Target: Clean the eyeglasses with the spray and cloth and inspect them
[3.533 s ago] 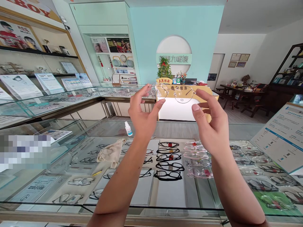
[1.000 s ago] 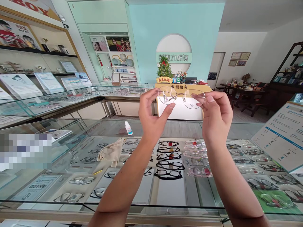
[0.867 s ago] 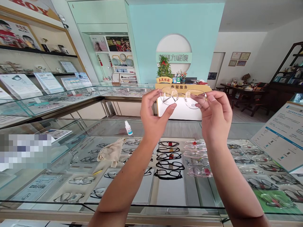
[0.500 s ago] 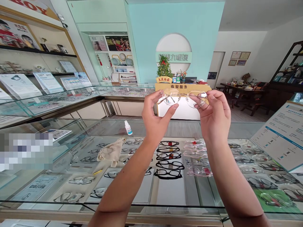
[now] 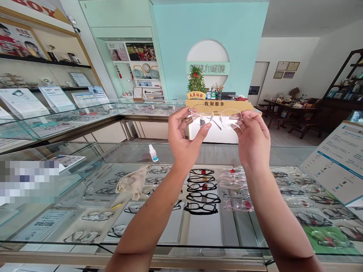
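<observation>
A pair of thin-rimmed round eyeglasses (image 5: 217, 113) is held up in front of me, above the glass counter. My left hand (image 5: 185, 140) is closed at the left end of the frame, its thumb just under the left lens. On the other side, my right hand (image 5: 253, 141) pinches the right end, with some fingertips seen through the lens. A thin temple arm of the eyeglasses slants down behind the lenses. On the counter below lie a column of black-framed eyeglasses (image 5: 201, 207) and a column of clear and pinkish ones (image 5: 235, 184).
A small white spray bottle (image 5: 153, 153) stands at the counter's far side, with a beige cloth (image 5: 132, 182) left of my left forearm. The glass display counter (image 5: 99, 245) holds several more glasses. A printed sign (image 5: 337, 162) stands at right; a cashier desk (image 5: 215, 130) is beyond.
Both hands and the eyeglasses have shifted slightly left. The eyeglasses have turned a little, and a temple arm now shows between the lenses.
</observation>
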The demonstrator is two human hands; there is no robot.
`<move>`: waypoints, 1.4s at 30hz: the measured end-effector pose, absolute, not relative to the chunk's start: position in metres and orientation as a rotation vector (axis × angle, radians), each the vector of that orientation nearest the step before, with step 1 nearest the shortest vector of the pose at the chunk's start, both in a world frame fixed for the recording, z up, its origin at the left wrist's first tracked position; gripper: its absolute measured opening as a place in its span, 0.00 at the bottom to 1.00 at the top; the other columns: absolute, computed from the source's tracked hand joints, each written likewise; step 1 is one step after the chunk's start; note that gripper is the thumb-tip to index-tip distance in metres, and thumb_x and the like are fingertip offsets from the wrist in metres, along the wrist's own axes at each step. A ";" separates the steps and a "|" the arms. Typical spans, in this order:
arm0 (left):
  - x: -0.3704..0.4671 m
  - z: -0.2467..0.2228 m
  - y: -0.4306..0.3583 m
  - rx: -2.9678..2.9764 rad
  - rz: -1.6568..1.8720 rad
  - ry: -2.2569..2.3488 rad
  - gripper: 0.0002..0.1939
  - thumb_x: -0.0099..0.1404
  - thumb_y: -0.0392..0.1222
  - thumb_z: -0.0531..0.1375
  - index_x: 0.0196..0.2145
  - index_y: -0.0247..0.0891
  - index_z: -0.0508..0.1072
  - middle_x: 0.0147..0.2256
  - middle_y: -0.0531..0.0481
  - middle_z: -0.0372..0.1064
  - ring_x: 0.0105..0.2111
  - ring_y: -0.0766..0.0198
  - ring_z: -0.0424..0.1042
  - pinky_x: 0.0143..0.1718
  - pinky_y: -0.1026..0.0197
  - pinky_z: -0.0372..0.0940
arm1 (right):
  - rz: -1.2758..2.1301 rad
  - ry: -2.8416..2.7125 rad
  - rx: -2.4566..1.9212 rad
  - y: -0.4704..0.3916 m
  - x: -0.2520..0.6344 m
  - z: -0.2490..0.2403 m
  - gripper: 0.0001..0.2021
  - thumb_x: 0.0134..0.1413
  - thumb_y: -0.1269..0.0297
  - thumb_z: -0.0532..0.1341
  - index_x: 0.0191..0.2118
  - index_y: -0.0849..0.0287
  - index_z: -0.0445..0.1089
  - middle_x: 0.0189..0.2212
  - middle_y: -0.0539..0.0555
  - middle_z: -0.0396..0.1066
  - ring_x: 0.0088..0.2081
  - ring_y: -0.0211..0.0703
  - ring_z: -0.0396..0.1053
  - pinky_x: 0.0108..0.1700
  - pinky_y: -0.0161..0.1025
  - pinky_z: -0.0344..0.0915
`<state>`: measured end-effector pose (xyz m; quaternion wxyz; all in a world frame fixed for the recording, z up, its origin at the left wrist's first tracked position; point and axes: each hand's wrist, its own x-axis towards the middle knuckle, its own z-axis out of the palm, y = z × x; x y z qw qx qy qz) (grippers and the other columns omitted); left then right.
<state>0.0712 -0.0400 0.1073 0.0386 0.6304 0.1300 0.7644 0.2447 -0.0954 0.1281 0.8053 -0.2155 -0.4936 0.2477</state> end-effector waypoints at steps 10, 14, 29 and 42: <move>0.050 0.117 -0.036 2.025 2.027 0.346 0.33 0.70 0.58 0.78 0.66 0.49 0.74 0.59 0.43 0.80 0.54 0.54 0.86 0.62 0.48 0.81 | 0.467 -1.250 -0.681 -0.094 0.262 0.132 0.02 0.66 0.61 0.69 0.41 0.47 0.82 0.45 0.52 0.83 0.52 0.48 0.77 0.59 0.49 0.73; 0.049 0.120 -0.043 2.098 1.873 0.340 0.33 0.69 0.54 0.79 0.66 0.48 0.76 0.59 0.43 0.82 0.54 0.54 0.86 0.62 0.48 0.81 | 0.518 -1.444 -0.702 -0.101 0.264 0.137 0.04 0.65 0.59 0.71 0.37 0.49 0.82 0.42 0.51 0.84 0.50 0.49 0.78 0.60 0.51 0.73; 0.037 0.132 -0.056 2.046 1.551 0.233 0.34 0.68 0.52 0.80 0.66 0.48 0.76 0.59 0.43 0.82 0.53 0.52 0.88 0.52 0.54 0.86 | 0.839 -1.592 -0.629 -0.101 0.267 0.138 0.05 0.62 0.58 0.74 0.35 0.50 0.85 0.38 0.51 0.85 0.46 0.48 0.79 0.59 0.52 0.76; 0.044 0.126 -0.051 2.099 2.013 0.540 0.30 0.67 0.56 0.79 0.62 0.51 0.78 0.52 0.47 0.79 0.46 0.58 0.80 0.51 0.53 0.78 | 0.714 -1.495 -0.629 -0.097 0.261 0.135 0.05 0.60 0.56 0.76 0.35 0.50 0.88 0.38 0.52 0.89 0.45 0.49 0.83 0.56 0.53 0.79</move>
